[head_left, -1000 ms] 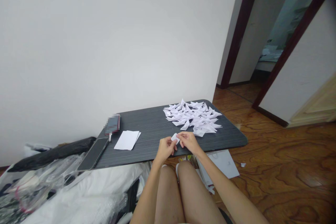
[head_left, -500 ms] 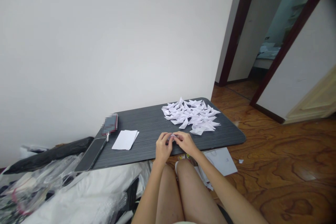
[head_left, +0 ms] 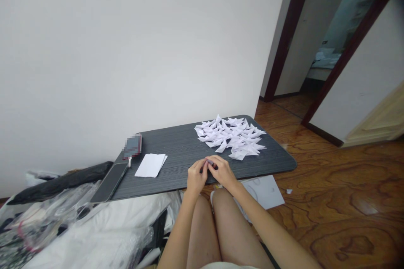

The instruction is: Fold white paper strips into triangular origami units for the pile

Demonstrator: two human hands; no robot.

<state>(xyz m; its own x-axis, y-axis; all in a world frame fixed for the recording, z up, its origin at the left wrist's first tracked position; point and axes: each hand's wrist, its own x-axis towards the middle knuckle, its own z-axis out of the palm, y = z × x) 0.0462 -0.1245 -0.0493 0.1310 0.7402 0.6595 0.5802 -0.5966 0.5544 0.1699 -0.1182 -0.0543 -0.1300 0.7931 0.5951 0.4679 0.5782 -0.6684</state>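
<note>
My left hand (head_left: 197,173) and my right hand (head_left: 221,170) meet over the front edge of the dark table (head_left: 176,147). Fingers and thumbs of both are pinched around a small folded piece of white paper (head_left: 209,161), mostly covered by the fingertips. Just beyond my right hand lies a spread-out pile of folded white paper shapes (head_left: 229,136) with pointed ends. To the left of my hands, a small stack of white paper sheets (head_left: 150,165) rests flat on the tabletop.
A phone-like black slab (head_left: 110,181) lies along the table's left edge, near a pixelated dark object (head_left: 132,146). Plastic bags and white wrapping (head_left: 104,227) fill the lower left. A white paper bag (head_left: 265,191) sits under the table at right. A doorway (head_left: 303,38) opens beyond.
Both hands stay together at the same spot, with the fingers shifting slightly on the folded paper and covering it more. The camera view has moved a little.
</note>
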